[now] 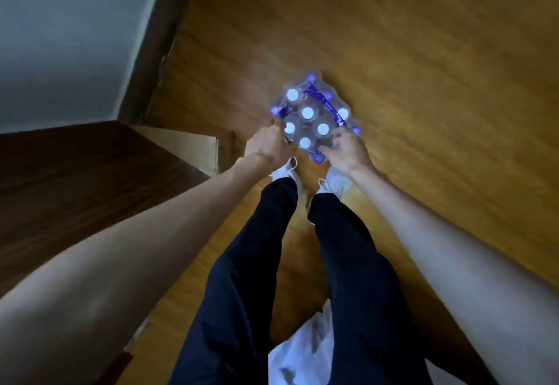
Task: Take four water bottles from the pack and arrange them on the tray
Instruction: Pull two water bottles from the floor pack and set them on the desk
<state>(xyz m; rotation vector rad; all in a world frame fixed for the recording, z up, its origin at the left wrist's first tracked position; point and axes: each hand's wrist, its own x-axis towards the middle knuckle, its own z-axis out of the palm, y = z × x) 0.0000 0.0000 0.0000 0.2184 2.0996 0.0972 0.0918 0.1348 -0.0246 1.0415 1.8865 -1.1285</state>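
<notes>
A: Where's the pack (311, 115)?

B: On the floor (423, 52) between both hands. The left hand (267, 142) and right hand (348, 148) are each clenched on its near edge.

A: Heavy?

B: Probably; the film is soft and slippery. Take a bottle (305, 142) by the neck under its cap.

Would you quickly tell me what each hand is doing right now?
Left hand: closed on the near-left edge of the water bottle pack.
Right hand: closed on its near-right edge.
</notes>
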